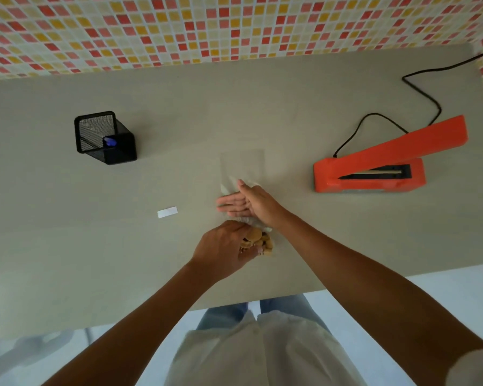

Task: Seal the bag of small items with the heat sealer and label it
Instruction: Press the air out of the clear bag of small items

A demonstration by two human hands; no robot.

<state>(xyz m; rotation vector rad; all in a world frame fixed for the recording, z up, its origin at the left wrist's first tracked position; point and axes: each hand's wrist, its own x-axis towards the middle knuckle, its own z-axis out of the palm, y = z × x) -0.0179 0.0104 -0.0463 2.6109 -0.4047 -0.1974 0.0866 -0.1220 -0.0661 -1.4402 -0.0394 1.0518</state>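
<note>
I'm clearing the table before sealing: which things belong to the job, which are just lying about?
Job: bag, small items inside it, heat sealer, its cord, white label.
Lying about: mesh pen holder, blue-capped pen (might serve for labelling).

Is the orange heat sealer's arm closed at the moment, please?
No, the heat sealer sits with its arm raised, leaving the sealing strip exposed.

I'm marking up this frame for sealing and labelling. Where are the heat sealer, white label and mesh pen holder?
heat sealer [368, 184]: head view, front of its orange base.
white label [167, 212]: head view, middle of the strip.
mesh pen holder [122, 153]: head view, its dark outer wall.
</note>
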